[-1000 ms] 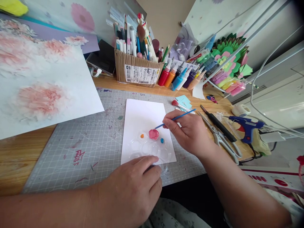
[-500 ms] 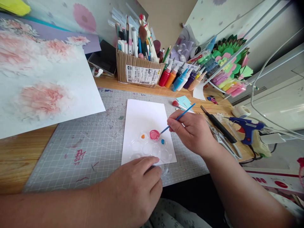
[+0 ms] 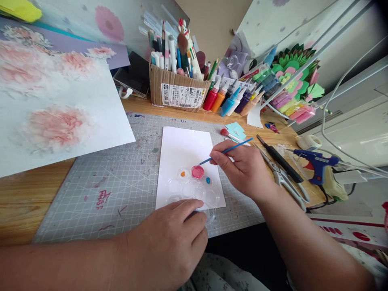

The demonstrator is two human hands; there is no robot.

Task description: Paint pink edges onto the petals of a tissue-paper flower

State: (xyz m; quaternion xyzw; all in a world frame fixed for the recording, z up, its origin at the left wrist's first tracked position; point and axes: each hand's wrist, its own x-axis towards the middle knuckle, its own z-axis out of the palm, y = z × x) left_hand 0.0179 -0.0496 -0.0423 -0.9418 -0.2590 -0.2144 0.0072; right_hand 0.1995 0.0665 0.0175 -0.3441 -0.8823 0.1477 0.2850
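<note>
Paintbrush (image 3: 226,151) in right hand (image 3: 242,169), bristles down-left, handle up-right

Barcode label on cardboard box (image 3: 178,92), print illegible.

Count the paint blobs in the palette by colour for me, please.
In the clear palette, steadied by the left hand:
Pink paint: 1, with the brush in the right hand tipped at it
Orange paint: 1
Blue paint: 1
Total: 3
</note>
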